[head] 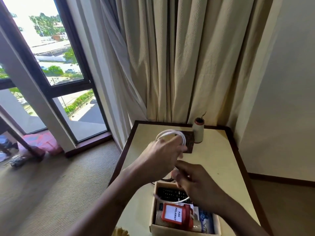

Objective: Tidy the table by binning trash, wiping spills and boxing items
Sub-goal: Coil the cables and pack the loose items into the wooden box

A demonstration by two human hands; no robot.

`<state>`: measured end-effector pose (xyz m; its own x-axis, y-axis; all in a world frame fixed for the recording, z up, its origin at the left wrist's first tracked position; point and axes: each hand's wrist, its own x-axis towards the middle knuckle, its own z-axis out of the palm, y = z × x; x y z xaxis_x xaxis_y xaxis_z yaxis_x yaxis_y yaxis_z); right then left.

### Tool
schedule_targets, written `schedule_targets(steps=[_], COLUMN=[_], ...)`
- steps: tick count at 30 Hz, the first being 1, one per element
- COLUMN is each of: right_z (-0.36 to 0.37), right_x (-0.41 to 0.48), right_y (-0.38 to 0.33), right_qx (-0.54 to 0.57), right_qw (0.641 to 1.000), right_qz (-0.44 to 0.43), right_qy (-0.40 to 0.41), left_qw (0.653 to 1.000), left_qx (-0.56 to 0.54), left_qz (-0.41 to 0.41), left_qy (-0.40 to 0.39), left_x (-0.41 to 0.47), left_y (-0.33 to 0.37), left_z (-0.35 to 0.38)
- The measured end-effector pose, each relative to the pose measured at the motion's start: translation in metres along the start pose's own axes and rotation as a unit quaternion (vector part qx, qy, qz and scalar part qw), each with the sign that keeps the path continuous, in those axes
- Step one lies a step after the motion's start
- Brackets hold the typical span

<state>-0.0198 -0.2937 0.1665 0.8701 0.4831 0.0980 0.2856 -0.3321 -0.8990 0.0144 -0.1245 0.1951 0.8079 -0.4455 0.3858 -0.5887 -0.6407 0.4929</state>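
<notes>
White cable, looped into a coil, is up in the air above the middle of the table, held between both hands just beyond the far end of the open cardboard box. The left hand is closed around the coil's lower part, with the loops arching out past its fingers toward the far side; the right hand pinches a trailing length that curves down over the box, though motion blur hides exactly how its fingers sit. The box at the near edge already holds a black remote and a red visitor pass, so the step in hand looks like winding the cable before boxing it. To do it well, the left hand should keep the loops even and firmly gripped so they do not spring apart, while the right feeds the loose tail round in the same direction, tucking the end through or under a turn. The finished coil should then be lowered flat onto the remote, where there seems to be room, without dragging the pass aside. A dark thin cord lies on the table at the box's far edge, and a pale thread spool and a dark brown square item stand at the far end, well clear.
</notes>
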Motion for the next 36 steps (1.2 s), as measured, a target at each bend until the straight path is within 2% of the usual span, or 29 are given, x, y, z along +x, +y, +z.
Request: schedule_targets(steps=[1,2,3,5,8,12,13,15,17,18,23,25,28,29,31,33,34,36], right_z=[-0.008,-0.017,-0.026,-0.042,-0.053,-0.041,-0.037,-0.024,-0.008,-0.001,0.010,0.006,0.005,0.005,0.004,0.002,-0.001,-0.014], right_x=[-0.004,-0.007,-0.010,-0.014,-0.010,-0.003,-0.003,-0.005,-0.009,-0.010,-0.015,-0.015,-0.012,-0.012,-0.013,-0.017,-0.019,-0.023], right_y=[-0.002,-0.004,-0.005,-0.004,0.004,0.029,0.036,0.049,0.056,0.055,0.038,0.033,0.025,0.023,0.023,0.022,0.020,0.013], right_qx=[0.000,-0.009,-0.026,-0.063,-0.138,-0.111,-0.111,-0.119,-0.103,-0.080,0.034,0.067,0.032,0.008,-0.063,-0.151,-0.178,-0.179], right_qw=[1.000,1.000,0.999,0.996,0.976,0.960,0.959,0.965,0.981,0.989,0.999,0.996,0.996,0.995,0.989,0.982,0.981,0.983], right_qz=[-0.006,-0.017,-0.032,-0.064,-0.136,-0.170,-0.164,-0.118,-0.068,-0.048,-0.003,0.018,0.032,0.041,0.065,0.050,0.029,-0.017], right_qy=[0.003,0.003,0.005,0.029,0.102,0.191,0.204,0.199,0.149,0.115,-0.022,-0.061,-0.080,-0.089,-0.116,-0.100,-0.064,0.021], left_qw=[0.999,0.997,0.989,0.928,0.829,0.681,0.656,0.634,0.639,0.653,0.787,0.797,0.800,0.816,0.877,0.932,0.945,0.949], left_qx=[0.027,0.001,-0.085,-0.312,-0.500,-0.697,-0.726,-0.755,-0.754,-0.744,-0.602,-0.589,-0.577,-0.551,-0.438,-0.305,-0.267,-0.252], left_qz=[0.001,-0.018,-0.059,-0.133,-0.163,-0.167,-0.162,-0.154,-0.147,-0.142,-0.120,-0.109,-0.117,-0.114,-0.104,-0.120,-0.143,-0.185], left_qy=[-0.041,-0.074,-0.104,-0.152,-0.189,-0.151,-0.126,-0.072,-0.028,-0.011,0.067,0.078,0.115,0.134,0.170,0.154,0.124,0.035], left_x=[-0.005,-0.010,-0.016,-0.027,-0.041,-0.049,-0.050,-0.050,-0.048,-0.046,-0.033,-0.029,-0.020,-0.017,-0.009,-0.004,-0.001,-0.002], left_y=[-0.005,-0.009,-0.013,-0.012,-0.002,0.015,0.019,0.028,0.036,0.039,0.037,0.039,0.043,0.043,0.038,0.027,0.021,0.010], left_z=[0.002,0.003,0.004,0.005,0.016,0.032,0.033,0.034,0.034,0.033,0.032,0.028,0.025,0.025,0.026,0.022,0.018,0.010])
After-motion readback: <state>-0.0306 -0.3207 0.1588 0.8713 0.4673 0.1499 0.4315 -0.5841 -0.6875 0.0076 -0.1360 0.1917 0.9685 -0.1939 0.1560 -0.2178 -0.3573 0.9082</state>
